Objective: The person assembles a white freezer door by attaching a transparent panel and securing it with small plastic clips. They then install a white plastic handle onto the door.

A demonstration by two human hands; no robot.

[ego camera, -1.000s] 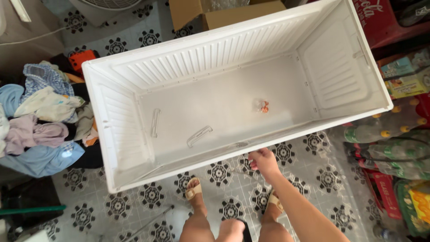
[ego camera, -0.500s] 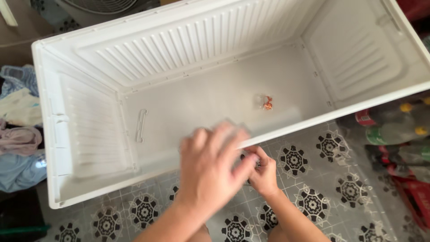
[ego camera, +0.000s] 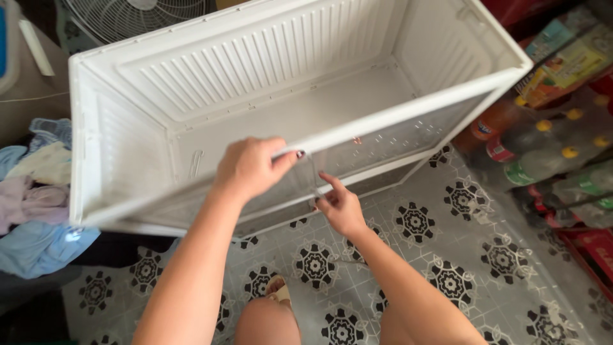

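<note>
A big white plastic tub (ego camera: 255,70) with ribbed inner walls stands tilted, its near side raised off the floor. My left hand (ego camera: 252,167) is shut on the middle of the tub's near rim (ego camera: 415,105), fingers curled over the edge. Just below and to the right, my right hand (ego camera: 341,207) is under that rim. Its fingers are spread, and the thumb and forefinger touch the outside of the near wall. The wall is thin enough for light to show through it.
A patterned tile floor (ego camera: 447,255) lies below. A pile of clothes (ego camera: 38,191) is at the left and a fan (ego camera: 128,16) at the top left. Drink bottles (ego camera: 543,147) and a red crate (ego camera: 594,249) crowd the right. My sandalled foot (ego camera: 278,294) stands near the tub.
My left hand came in and took hold of the near rim. The tub's near side has risen off the floor and tilted. My right hand slid lower along the outer wall.
</note>
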